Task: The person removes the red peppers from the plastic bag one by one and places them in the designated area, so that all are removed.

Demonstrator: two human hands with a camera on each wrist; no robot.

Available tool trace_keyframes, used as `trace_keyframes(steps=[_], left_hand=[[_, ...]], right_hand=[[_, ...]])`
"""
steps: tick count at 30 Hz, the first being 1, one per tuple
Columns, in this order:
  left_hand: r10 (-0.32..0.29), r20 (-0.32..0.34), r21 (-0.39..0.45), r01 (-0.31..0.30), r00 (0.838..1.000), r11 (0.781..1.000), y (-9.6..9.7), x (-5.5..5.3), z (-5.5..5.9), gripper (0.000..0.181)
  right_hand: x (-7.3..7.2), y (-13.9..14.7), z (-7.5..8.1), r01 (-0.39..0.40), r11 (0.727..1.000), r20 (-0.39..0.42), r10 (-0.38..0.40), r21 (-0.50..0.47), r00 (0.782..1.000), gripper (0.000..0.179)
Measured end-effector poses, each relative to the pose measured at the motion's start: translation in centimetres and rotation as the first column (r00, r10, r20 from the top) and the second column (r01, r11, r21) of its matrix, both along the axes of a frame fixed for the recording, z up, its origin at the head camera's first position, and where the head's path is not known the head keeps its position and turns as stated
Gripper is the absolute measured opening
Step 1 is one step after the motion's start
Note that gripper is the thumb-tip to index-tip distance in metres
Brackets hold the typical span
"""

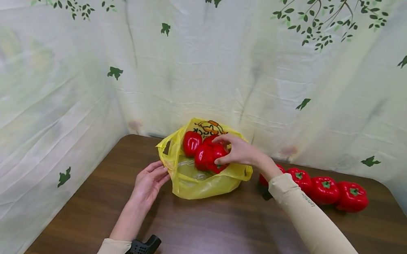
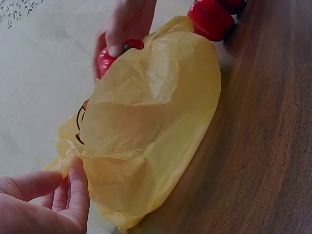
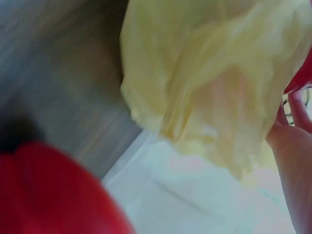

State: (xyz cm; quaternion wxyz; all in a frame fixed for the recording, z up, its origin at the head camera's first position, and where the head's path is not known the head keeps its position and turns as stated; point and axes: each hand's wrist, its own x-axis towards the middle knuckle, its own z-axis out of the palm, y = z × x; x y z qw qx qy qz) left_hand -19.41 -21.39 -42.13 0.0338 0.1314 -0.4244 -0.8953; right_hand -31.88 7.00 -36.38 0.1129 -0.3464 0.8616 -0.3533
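A yellow plastic bag point(image 1: 197, 190) stands with its mouth open on the table. My left hand point(image 1: 149, 181) pinches the bag's left edge between thumb and fingers, which the left wrist view shows up close. At the mouth, my right hand point(image 1: 239, 151) grips a red bell pepper point(image 1: 206, 158) from above, its green stem turned down toward the front. Another red bell pepper point(image 1: 192, 143) sits inside the bag on the left, and more red shows behind the held one. In the right wrist view, the bag's side point(image 3: 204, 73) hides most of the held pepper.
Right of the bag, several red bell peppers point(image 1: 324, 190) stand in a row, the nearest to the bag partly behind my right forearm. The brown wooden table point(image 1: 215, 234) meets a pale leaf-patterned cloth point(image 1: 194, 69) at the back and sides.
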Motion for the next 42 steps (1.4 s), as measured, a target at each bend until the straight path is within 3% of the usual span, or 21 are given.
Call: trace_keyframes(steps=[7,13,16,23,28,37,42], left_hand=[[-0.012,0.0,0.001,0.012,1.0,1.0,0.0,0.0,0.0,0.019],[-0.016,-0.006,-0.02,0.016,1.0,1.0,0.1,0.1,0.2,0.019],[-0.016,-0.004,-0.028,0.016,1.0,0.999,0.0,0.0,0.3,0.02],[-0.024,0.022,-0.016,0.025,0.999,1.0,-0.1,0.2,0.3,0.019],[-0.022,0.024,-0.003,0.022,0.999,1.0,0.1,0.2,0.3,0.018],[-0.021,0.017,0.0,0.021,1.0,1.0,0.3,0.2,0.3,0.019],[-0.019,0.021,-0.011,0.02,1.0,1.0,0.3,0.3,0.2,0.018]], right_hand=[[2.1,-0.2,1.0,0.073,0.985,0.072,-0.063,-0.155,0.995,0.059],[3.7,0.7,1.2,0.149,0.926,0.182,-0.089,-0.348,0.979,0.044],[4.8,1.5,1.6,0.191,0.882,0.272,-0.075,-0.432,0.959,0.04],[7.7,3.8,2.1,0.308,0.785,0.495,-0.002,-0.537,0.869,0.036],[9.7,5.9,1.8,0.382,0.779,0.556,-0.051,-0.498,0.83,0.043],[12.3,9.6,0.3,0.455,0.826,0.606,-0.181,-0.334,0.774,0.058],[13.5,11.0,-1.0,0.546,0.793,0.619,-0.293,-0.269,0.729,0.075]])
